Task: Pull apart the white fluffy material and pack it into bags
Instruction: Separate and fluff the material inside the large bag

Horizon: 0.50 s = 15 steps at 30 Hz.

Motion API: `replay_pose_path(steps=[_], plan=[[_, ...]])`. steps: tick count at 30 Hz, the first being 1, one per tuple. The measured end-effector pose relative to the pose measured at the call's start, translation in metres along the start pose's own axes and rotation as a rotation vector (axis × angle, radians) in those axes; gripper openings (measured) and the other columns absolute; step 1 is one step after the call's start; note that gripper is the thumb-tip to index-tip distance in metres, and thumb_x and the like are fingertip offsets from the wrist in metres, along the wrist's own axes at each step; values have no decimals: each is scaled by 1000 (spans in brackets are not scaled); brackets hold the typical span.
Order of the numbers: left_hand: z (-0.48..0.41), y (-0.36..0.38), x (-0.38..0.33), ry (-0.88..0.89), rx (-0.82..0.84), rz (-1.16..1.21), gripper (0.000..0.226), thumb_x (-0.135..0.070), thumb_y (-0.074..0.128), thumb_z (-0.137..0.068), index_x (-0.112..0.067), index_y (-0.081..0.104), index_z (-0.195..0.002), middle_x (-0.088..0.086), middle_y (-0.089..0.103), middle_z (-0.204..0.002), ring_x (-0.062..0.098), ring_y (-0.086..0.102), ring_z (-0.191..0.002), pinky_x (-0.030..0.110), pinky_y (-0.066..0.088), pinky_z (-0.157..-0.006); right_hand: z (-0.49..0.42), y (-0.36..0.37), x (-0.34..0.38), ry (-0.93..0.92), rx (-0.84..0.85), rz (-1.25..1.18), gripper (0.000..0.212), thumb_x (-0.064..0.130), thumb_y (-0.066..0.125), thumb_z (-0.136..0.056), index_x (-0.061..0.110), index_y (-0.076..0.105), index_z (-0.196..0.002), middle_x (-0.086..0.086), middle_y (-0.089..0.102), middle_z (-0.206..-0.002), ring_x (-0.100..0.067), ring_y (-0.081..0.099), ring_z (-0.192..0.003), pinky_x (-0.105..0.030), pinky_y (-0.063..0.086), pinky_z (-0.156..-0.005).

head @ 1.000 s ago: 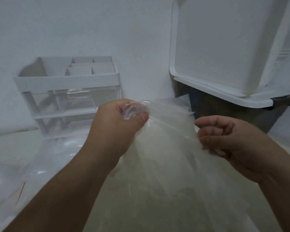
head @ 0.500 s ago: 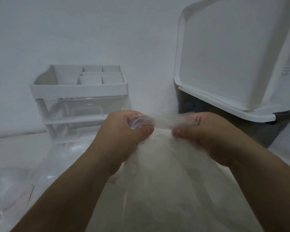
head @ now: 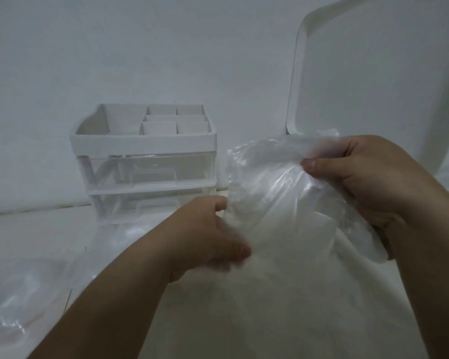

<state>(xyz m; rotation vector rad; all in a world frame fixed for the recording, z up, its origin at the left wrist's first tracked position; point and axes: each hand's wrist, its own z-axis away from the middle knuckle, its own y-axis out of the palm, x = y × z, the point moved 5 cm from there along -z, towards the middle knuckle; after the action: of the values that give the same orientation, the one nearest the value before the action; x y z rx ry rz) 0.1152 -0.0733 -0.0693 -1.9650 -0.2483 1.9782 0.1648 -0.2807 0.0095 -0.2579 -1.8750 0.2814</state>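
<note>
Right now the clear plastic bag [head: 265, 177] hangs between the person's two hands, its long axis running from the gathered mouth at upper right down towards the person's lap. The white fluffy material [head: 283, 294] sits inside it, filling the lower body of the bag and thinning out towards the neck. The right hand [head: 379, 187] is the higher one: its thumb and curled fingers clutch the bunched film at the mouth, so the weight appears to hang from that grip. The left hand [head: 208, 237] is lower and to the left, against the bag's side wall. It is blurred, and I cannot tell whether it pinches the film or only presses on it.

What matters for the next move, I judge, is that the filling lies below and to the left of the right hand's hold, directly beside the left hand. That makes the left hand the nearer one for pushing the stuffing down or squeezing the neck slim.

Behind them stand a drawer organiser [head: 145, 161] and an upright white lid [head: 373, 73]; more crumpled plastic [head: 13, 314] lies at the left.
</note>
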Motion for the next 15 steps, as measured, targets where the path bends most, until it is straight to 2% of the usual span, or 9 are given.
replay_pose_path(steps=[2, 3, 5, 7, 9, 12, 15], plan=[[5, 1, 0, -37, 81, -120, 39, 9, 80, -71, -15, 68, -99, 11, 75, -77, 23, 71, -65, 30, 58, -57, 0, -5, 0, 23, -26, -27, 6, 8, 78, -78, 3, 77, -83, -25, 73, -84, -38, 71, -75, -54, 58, -77], [8, -1, 1, -67, 116, -181, 45, 6, 82, -70, -17, 67, -105, 8, 76, -78, 22, 72, -66, 31, 60, -60, 1, -8, 0, 36, -33, -38, 7, 7, 77, -78, 2, 77, -84, -25, 73, -85, -40, 72, -77, -55, 58, -78], [12, -12, 1, -117, 121, -317, 69, -13, 92, -63, -26, 61, -124, -2, 77, -86, 17, 75, -76, 33, 62, -73, 0, -11, 0, 38, -32, -4, 6, 8, 78, -77, 3, 77, -82, -22, 74, -82, -42, 72, -81, -55, 57, -80], [15, -26, -8, -91, 23, -342, 109, -46, 96, -40, -34, 51, -139, -13, 76, -97, 9, 73, -89, 36, 59, -87, 2, -9, 2, 25, 14, 57, 3, 10, 79, -77, 8, 78, -79, -17, 75, -78, -37, 73, -78, -46, 59, -80], [18, -39, -25, 18, -176, -245, 135, -70, 87, -24, -37, 41, -146, -17, 72, -108, 2, 69, -100, 36, 54, -95, 6, -4, 6, 0, 70, 116, 2, 11, 79, -77, 12, 79, -76, -14, 75, -75, -28, 72, -70, -33, 58, -67], [30, -34, -56, 237, -381, -223, 124, -81, 75, -41, -42, 30, -150, -27, 57, -127, -6, 56, -114, 25, 45, -96, 12, 8, 14, -80, 127, 253, 11, 15, 77, -78, 20, 78, -69, -4, 71, -61, -20, 68, -56, -25, 51, -52], [37, -7, -72, 338, -431, -546, 113, -74, 63, -53, -41, 21, -152, -27, 48, -130, -5, 46, -113, 11, 34, -83, 20, 24, 25, -147, 213, 367, 23, 15, 76, -77, 30, 75, -59, 5, 66, -52, -6, 58, -44, -17, 42, -41]])
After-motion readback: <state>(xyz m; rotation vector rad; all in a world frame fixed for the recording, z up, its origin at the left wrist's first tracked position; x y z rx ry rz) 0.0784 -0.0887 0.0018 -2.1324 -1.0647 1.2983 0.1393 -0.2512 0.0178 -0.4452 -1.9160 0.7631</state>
